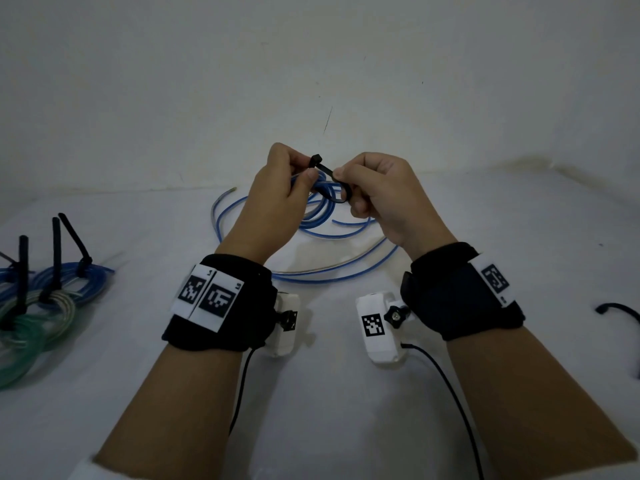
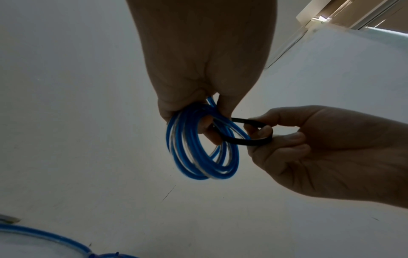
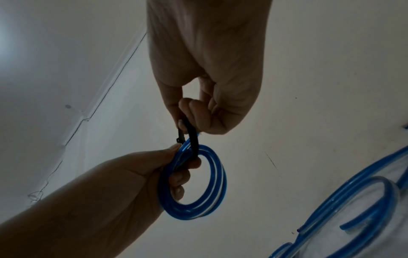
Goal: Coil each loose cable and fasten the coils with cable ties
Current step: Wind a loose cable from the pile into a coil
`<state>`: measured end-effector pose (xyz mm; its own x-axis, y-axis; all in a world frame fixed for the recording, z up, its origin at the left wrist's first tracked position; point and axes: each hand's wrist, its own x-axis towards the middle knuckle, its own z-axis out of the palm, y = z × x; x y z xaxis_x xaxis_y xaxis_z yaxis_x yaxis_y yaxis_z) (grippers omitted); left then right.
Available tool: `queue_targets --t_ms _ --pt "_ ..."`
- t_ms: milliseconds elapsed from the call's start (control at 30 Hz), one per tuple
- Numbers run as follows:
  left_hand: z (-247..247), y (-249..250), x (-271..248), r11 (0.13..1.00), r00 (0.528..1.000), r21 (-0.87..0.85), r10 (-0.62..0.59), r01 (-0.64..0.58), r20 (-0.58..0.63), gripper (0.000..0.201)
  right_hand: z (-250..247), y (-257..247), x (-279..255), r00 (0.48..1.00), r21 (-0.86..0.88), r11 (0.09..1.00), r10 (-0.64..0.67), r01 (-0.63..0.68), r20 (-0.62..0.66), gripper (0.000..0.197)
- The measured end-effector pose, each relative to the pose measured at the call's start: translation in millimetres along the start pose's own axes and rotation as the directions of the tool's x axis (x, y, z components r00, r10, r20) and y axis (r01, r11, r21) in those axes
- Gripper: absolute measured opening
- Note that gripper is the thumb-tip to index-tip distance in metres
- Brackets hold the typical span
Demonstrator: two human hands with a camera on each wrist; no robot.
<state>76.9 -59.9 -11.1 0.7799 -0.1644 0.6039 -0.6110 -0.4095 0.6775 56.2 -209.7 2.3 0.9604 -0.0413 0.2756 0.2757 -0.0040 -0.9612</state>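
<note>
My left hand (image 1: 287,188) holds a small coil of blue cable (image 2: 198,150) above the table, fingers curled through it, thumb near the head of a black cable tie (image 1: 323,168). The tie (image 2: 243,139) loops round the coil's strands. My right hand (image 1: 367,188) pinches the tie's bent strap (image 3: 192,132) between thumb and forefinger. The coil (image 3: 198,183) hangs below both hands in the right wrist view. Whether the strap's tip is in the head, I cannot tell.
More loose blue cable (image 1: 329,261) sprawls on the white table (image 1: 329,393) under the hands. Tied coils of blue and green cable (image 1: 41,306) lie at the left. A spare black tie (image 1: 620,310) lies at the right edge. A white wall stands behind.
</note>
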Motion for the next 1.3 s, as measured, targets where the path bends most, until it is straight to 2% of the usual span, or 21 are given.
queue_targets --t_ms 300,900,1033,1200,1300 --pt "1.0 0.4 -0.2 1.000 1.000 -0.011 -0.008 0.008 0.003 0.005 0.2 -1.3 0.3 1.000 0.032 0.999 0.001 0.000 -0.006 0.019" --pt "-0.1 0.2 -0.1 1.000 1.000 0.009 0.000 0.000 0.025 0.005 0.1 -2.1 -0.2 1.000 0.064 0.998 0.018 -0.017 -0.016 0.015" --pt "-0.3 2.9 -1.4 0.999 0.997 0.043 0.007 -0.010 0.070 0.004 -0.2 -2.1 -0.3 1.000 0.031 1.000 -0.003 0.003 -0.018 0.012" --pt "5.3 10.9 -4.8 0.989 0.988 0.108 0.086 -0.100 0.131 0.004 -0.6 -0.9 -0.5 0.999 -0.030 0.999 -0.030 0.029 -0.028 0.007" --pt "8.3 14.0 -6.2 0.984 0.974 0.105 0.120 -0.142 0.192 0.005 -7.6 -3.5 0.2 1.000 -0.051 0.999 0.006 -0.005 0.016 0.018"
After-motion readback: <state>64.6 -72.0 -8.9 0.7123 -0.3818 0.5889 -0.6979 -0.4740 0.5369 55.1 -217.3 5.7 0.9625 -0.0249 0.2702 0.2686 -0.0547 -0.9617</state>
